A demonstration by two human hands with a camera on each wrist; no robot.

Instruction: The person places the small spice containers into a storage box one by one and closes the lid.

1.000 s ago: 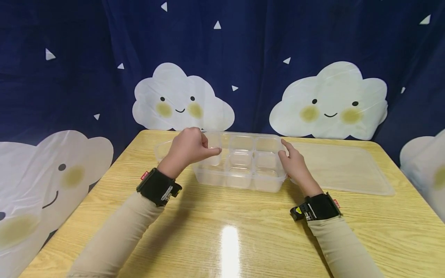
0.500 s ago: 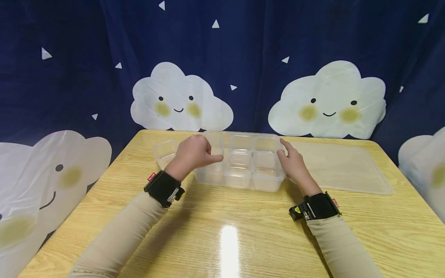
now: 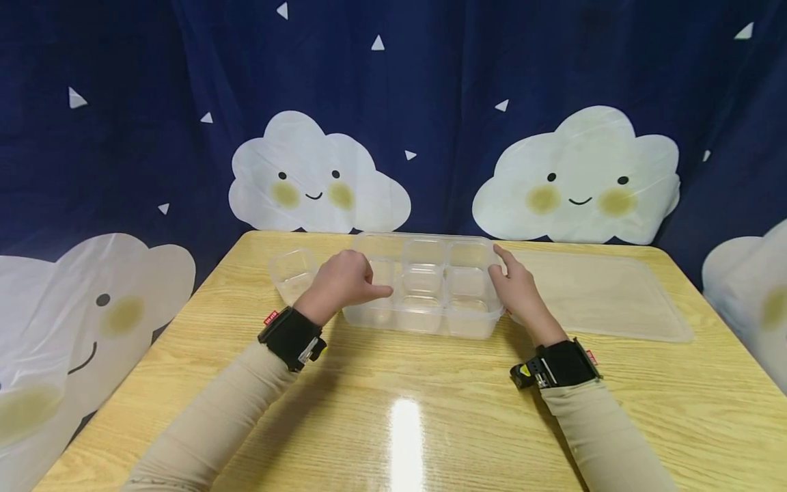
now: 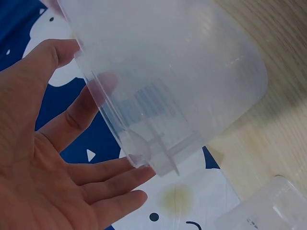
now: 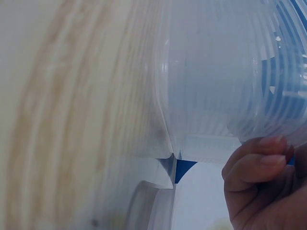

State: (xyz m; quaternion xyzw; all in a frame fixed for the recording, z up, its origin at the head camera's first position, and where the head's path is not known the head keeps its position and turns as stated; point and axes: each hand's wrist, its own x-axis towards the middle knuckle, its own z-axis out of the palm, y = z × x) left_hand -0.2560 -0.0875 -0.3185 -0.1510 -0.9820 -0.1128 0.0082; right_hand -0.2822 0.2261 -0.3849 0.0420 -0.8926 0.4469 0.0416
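Note:
A large clear plastic storage box (image 3: 424, 321) stands at the middle of the table, with several small clear containers (image 3: 470, 280) inside. My left hand (image 3: 346, 277) is over its left part, holding another small clear container (image 3: 382, 270) by the rim, thumb at its right edge. In the left wrist view, the index finger of the left hand (image 4: 57, 158) shows through the clear wall; the other fingertips are right at the rim. My right hand (image 3: 518, 290) grips the box's right end. In the right wrist view, curled fingers of the right hand (image 5: 261, 165) rest against the wall.
A loose clear container (image 3: 292, 266) stands left of the box, partly behind the left hand. A flat translucent lid (image 3: 609, 297) lies on the wooden table (image 3: 467, 417) at right. A dark blue curtain (image 3: 443, 82) with white clouds hangs right behind the table.
My left hand has moved down and slightly right, lowering the small container into the left part of the large box. The right hand has stayed at the box's right end.

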